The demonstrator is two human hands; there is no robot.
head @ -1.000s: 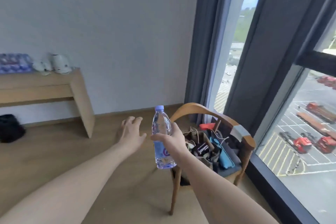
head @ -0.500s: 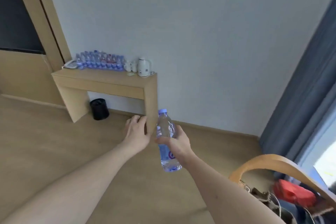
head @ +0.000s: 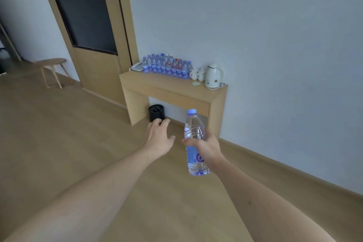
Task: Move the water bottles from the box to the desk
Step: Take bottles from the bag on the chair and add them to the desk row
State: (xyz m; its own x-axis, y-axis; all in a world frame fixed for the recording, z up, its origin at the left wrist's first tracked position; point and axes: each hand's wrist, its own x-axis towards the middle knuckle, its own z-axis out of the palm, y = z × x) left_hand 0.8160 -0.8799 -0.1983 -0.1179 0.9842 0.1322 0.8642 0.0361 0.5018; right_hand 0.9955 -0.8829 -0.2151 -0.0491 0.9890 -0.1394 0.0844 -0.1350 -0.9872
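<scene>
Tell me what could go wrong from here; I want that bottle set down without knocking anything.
The row of bottles already fills much of the desk, so adding the held bottle could topple its neighbours. The cups and kettle crowd the other end. Only the right hand has a grip; the left hand is free.

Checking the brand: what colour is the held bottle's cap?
Light blue, on the bottle in the head view.

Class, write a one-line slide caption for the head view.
Right hand carries a bottle toward the desk, where many bottles stand; left hand open.
</scene>
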